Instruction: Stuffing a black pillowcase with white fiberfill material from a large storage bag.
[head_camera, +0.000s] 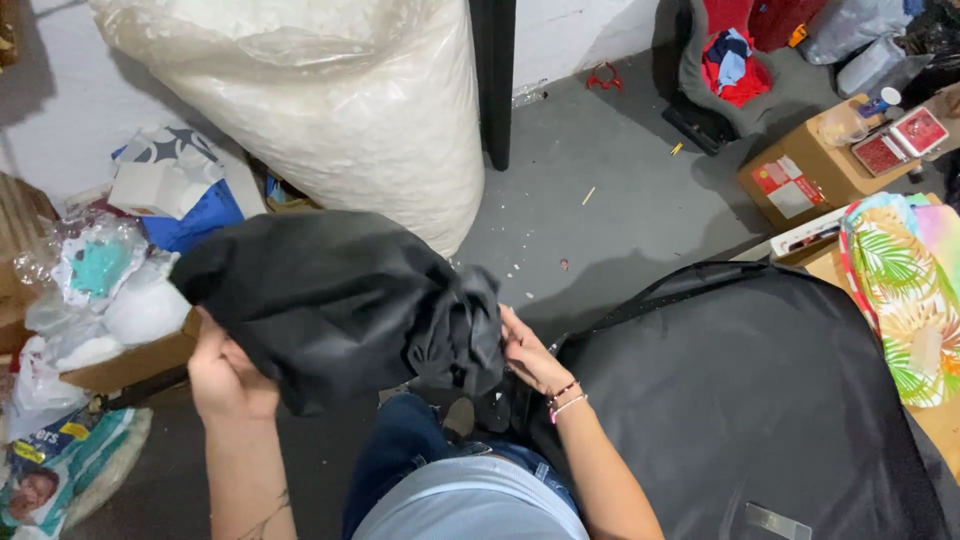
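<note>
Fabric up front: a black cloth bundle (335, 300) is held above the lap, centre frame. Left hand (228, 378) grips its lower edge at seven o'clock, fingers tucked under. Right hand (532, 355) pinches the gathered end at three o'clock. Looks soft, light, floppy and slightly slick; the bunched end seems the surest hold.

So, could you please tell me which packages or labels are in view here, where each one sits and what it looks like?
Cardboard box: upper right on the floor, brown, with a red and white label on its side.
Red flat packs: on top of that box, rectangular, pale-edged.
Printed plastic package: lower left corner, soft, blue and white with a picture.
Big clear bag: top centre, upright, full of white stuffing.
</note>
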